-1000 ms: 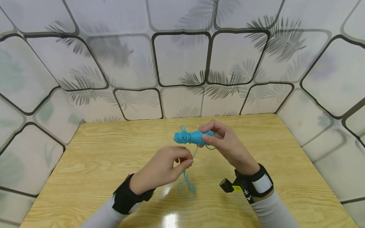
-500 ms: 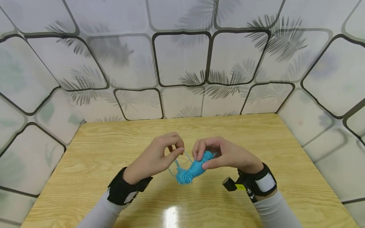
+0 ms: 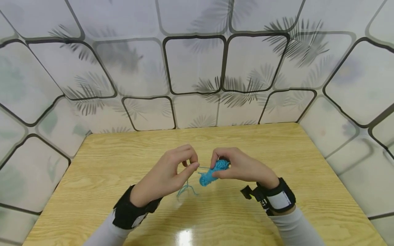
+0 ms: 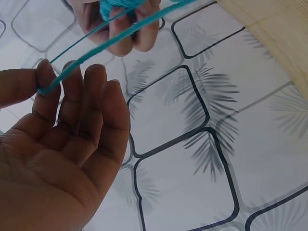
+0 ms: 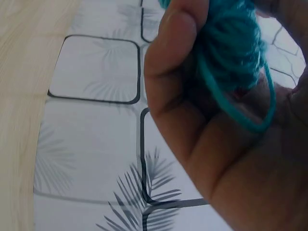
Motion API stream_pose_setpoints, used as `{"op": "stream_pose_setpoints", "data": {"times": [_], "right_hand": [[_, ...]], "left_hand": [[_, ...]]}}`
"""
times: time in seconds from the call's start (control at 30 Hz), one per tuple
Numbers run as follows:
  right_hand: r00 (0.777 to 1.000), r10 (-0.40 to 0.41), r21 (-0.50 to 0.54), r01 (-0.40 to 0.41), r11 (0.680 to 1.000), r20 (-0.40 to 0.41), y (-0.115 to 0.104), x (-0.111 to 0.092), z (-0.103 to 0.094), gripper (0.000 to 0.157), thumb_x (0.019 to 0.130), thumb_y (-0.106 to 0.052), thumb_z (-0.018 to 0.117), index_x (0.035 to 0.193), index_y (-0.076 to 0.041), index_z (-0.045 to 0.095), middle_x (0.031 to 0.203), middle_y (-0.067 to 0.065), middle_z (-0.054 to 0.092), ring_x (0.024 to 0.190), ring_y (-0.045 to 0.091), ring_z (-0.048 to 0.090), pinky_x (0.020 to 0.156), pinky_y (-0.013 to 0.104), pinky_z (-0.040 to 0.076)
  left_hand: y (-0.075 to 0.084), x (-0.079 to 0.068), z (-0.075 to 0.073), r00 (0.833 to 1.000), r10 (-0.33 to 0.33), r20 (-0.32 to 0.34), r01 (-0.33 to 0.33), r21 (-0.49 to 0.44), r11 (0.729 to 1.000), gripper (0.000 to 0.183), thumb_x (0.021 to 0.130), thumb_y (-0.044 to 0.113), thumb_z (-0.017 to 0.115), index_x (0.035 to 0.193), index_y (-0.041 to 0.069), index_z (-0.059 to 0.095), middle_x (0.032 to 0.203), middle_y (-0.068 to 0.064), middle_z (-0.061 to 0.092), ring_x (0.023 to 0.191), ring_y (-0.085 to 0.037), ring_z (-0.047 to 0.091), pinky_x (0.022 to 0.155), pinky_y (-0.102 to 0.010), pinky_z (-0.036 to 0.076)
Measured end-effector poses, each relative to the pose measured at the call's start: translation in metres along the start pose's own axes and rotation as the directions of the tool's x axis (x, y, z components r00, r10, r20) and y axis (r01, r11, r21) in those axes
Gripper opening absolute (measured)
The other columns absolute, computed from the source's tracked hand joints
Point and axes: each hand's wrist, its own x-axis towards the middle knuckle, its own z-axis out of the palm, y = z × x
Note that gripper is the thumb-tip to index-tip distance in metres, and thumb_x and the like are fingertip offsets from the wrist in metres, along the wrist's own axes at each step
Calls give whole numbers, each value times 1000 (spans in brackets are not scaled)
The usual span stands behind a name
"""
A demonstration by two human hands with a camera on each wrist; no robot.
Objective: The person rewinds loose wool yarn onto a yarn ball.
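A small bundle of blue yarn (image 3: 220, 165) hangs tilted above the table, gripped between thumb and fingers of my right hand (image 3: 243, 167). In the right wrist view the wound yarn (image 5: 231, 48) fills the curled fingers, and a loose loop of it droops toward the palm. My left hand (image 3: 172, 167), to the left of the bundle, pinches a strand (image 4: 110, 42) between thumb and index finger. That strand runs taut across to the bundle. Its other fingers are bent and hold nothing. A loose yarn tail (image 3: 186, 190) dangles below the left hand.
Both hands are over a wood-grain table (image 3: 123, 147). Behind it and at both sides stand walls (image 3: 197, 65) with a leaf and rounded-block pattern. Each wrist wears a black strap (image 3: 280, 198) with a camera.
The right hand first lowered the bundle and tipped it, then turned it again. The left hand moved up and left with the strand, which now stretches almost level between the hands.
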Motion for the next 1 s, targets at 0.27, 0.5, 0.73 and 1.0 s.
{"op": "stream_pose_setpoints", "data": {"times": [0.27,0.5,0.73,1.0], "right_hand": [[951,122,-65,-146,987,-286,6,7,4,14,87,-17,74,93,-12,62,86,5,65,64,16,54,58,32,48],[865,166,46,-164,985,-473,7,10,3,17,90,-16,72,100,-8,61,88,11,66,64,17,59,57,30,48],[870,156,476,99,874,-468,3,4,-4,10,96,-3,62,105,-4,59,114,7,58,83,15,66,78,23,57],[964,-63,673,227,704,-259,-4,-8,-12,15,99,3,50,100,-10,58,112,7,58,89,22,57,80,26,54]], "left_hand": [[10,-3,1,999,39,36,-39,3,999,15,95,5,63,84,13,59,80,3,58,75,-8,53,67,-33,54],[17,-5,4,991,99,88,-102,31,994,15,92,4,67,81,14,62,76,6,59,75,-5,53,65,-27,52],[11,-8,10,976,35,216,-51,68,996,16,92,9,67,79,16,62,77,8,60,73,-4,53,64,-25,51],[-8,-6,9,962,-92,258,54,152,987,14,93,11,67,81,18,65,76,11,62,70,-4,55,61,-25,52]]}}
